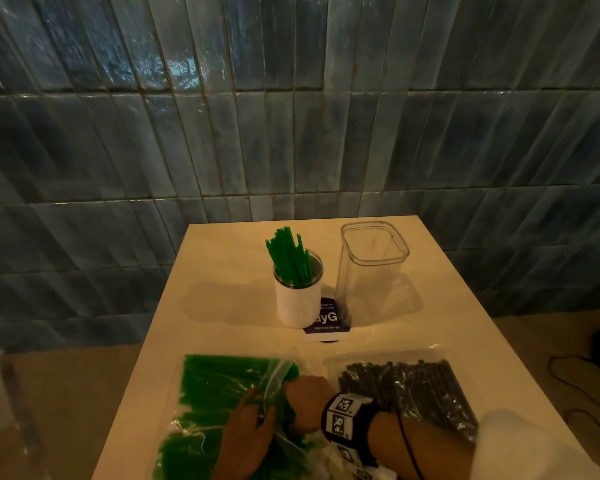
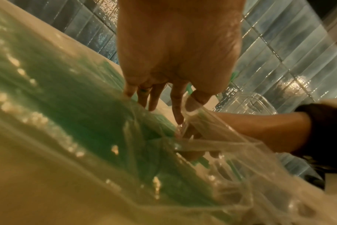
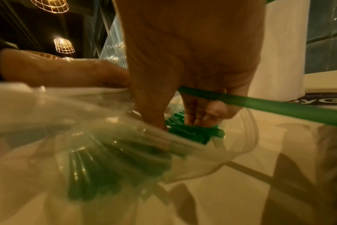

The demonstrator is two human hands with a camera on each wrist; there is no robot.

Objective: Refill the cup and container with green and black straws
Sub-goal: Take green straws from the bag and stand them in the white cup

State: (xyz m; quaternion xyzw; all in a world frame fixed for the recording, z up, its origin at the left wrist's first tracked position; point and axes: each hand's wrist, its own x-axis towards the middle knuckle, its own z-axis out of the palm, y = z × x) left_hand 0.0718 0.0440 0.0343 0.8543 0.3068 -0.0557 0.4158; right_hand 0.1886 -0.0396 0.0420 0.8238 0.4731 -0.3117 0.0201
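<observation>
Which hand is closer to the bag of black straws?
Right. The right hand reaches into the green-straw bag, just beside the bag of black straws. The left hand holds the green bag's plastic farther away.

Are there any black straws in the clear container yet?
No. In the head view the clear container stands empty beside the cup, and the black straws lie bagged on the table.
</observation>
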